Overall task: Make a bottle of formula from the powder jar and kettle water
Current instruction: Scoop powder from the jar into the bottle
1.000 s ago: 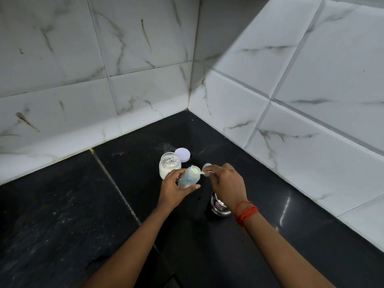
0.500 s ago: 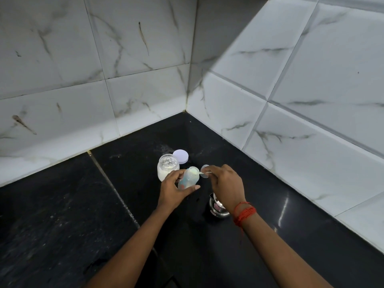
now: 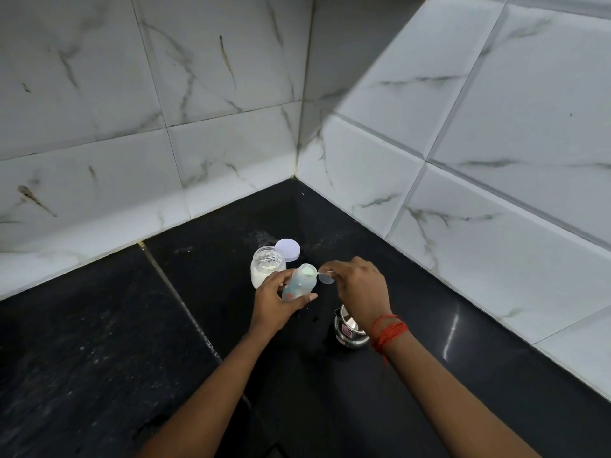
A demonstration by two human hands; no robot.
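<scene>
Two hands | left hand (image 3: 276, 300) wraps tilted bottle (image 3: 299, 282) | right hand (image 3: 362, 287) pinches, apparently, scoop (image 3: 318, 274)

The black stone countertop (image 3: 99, 342) ran into a corner of white marble-patterned wall tiles (image 3: 215, 143), with a pale seam crossing it diagonally. An open glass powder jar (image 3: 267, 271) stood on the countertop, partly filled with white powder. Its white lid (image 3: 287, 249) lay flat just behind and to the right of the jar, nearer the corner. A faint dusting of white powder (image 3: 259, 238) marked the stone just behind the jar. A small steel pot (image 3: 348, 332) stood well to the right of the jar and nearer the camera, partly hidden by a wrist.
</scene>
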